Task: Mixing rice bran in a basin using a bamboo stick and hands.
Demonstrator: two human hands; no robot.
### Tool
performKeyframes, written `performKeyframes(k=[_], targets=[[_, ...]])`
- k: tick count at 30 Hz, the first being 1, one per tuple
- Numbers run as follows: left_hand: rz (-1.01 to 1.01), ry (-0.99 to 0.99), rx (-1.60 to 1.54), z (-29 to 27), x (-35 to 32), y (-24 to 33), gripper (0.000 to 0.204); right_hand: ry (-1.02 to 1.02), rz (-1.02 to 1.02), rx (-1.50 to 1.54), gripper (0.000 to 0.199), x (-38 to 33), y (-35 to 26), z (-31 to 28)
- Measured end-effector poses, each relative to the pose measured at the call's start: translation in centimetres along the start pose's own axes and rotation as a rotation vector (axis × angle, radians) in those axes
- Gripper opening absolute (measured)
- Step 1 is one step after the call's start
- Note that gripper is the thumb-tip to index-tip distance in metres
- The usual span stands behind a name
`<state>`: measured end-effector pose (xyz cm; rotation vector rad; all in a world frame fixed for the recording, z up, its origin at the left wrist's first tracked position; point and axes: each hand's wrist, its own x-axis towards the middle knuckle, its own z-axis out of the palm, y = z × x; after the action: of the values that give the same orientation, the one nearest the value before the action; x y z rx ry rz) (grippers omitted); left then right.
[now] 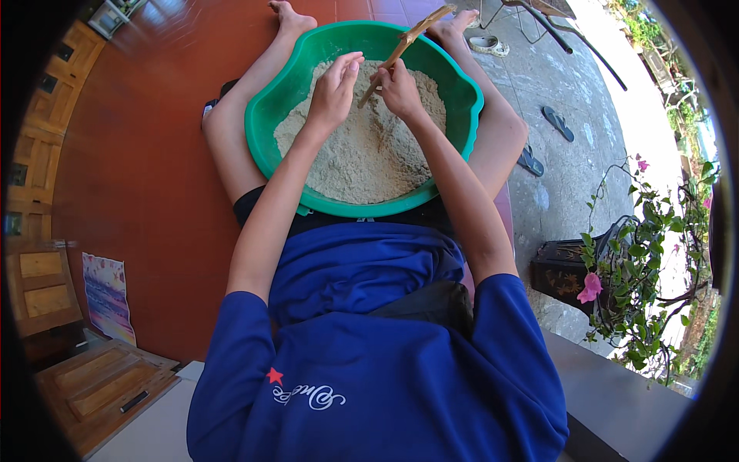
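A large green plastic basin [259, 137] rests between my spread legs, filled with pale grey-beige crumbly powder [356, 165]. Above the powder, my right hand [399, 91] is closed round a brown wooden stick [403, 45]. The stick slants, its upper end rising past the far right rim and its lower end just over the powder. My left hand [333, 94] is raised over the left part of the basin, beside the stick but apart from it. Its fingers are stretched out and it holds nothing that I can see.
My bare legs [235, 138] flank the basin on a red tiled floor [165, 192]. To the right, dark flip-flops [557, 123] and a pale clog [489, 46] lie on concrete, near a potted plant with pink flowers [639, 262]. Wooden doors [46, 131] line the left.
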<state>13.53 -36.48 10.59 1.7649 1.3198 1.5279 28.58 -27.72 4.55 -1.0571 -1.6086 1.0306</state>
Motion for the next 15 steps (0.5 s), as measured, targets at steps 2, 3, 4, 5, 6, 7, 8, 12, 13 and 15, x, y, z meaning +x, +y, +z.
performKeyframes(k=[2, 3, 4, 5, 6, 7, 8, 12, 13, 15], targets=[[-0.017, -0.021, 0.005, 0.1, -0.1, -0.1, 0.045, -0.005, 0.071, 0.039, 0.017, 0.2, 0.5, 0.0], [-0.016, -0.029, 0.006, 0.2, -0.1, -0.2, 0.045, -0.042, 0.095, 0.079, 0.017, 0.2, 0.7, 0.0], [-0.014, -0.035, 0.008, 0.2, -0.1, -0.3, 0.045, -0.082, 0.118, 0.120, 0.017, 0.3, 0.7, 0.2], [-0.014, -0.037, 0.009, 0.2, -0.1, -0.4, 0.045, -0.081, 0.118, 0.121, 0.017, 0.2, 0.7, 0.3], [-0.031, -0.046, -0.007, 0.3, -0.1, -0.6, 0.045, -0.128, 0.154, 0.179, 0.017, 0.2, 0.8, 0.4], [-0.050, -0.052, -0.020, 0.3, -0.1, -0.9, 0.045, -0.180, 0.190, 0.238, 0.017, 0.1, 0.6, 0.7], [-0.052, -0.050, -0.017, 0.3, -0.2, -1.2, 0.045, -0.182, 0.190, 0.240, 0.017, -0.1, 0.4, 1.0], [-0.075, -0.085, 0.010, 0.6, -0.2, -1.5, 0.044, -0.300, 0.126, 0.277, 0.021, -0.3, 0.6, 0.9], [-0.086, -0.112, 0.045, 0.5, -0.2, -1.6, 0.044, -0.347, 0.112, 0.320, 0.023, -0.3, 0.6, 1.0], [-0.071, -0.108, 0.041, 0.5, -0.3, -1.8, 0.043, -0.390, 0.128, 0.334, 0.025, -0.4, 0.4, 1.3]])
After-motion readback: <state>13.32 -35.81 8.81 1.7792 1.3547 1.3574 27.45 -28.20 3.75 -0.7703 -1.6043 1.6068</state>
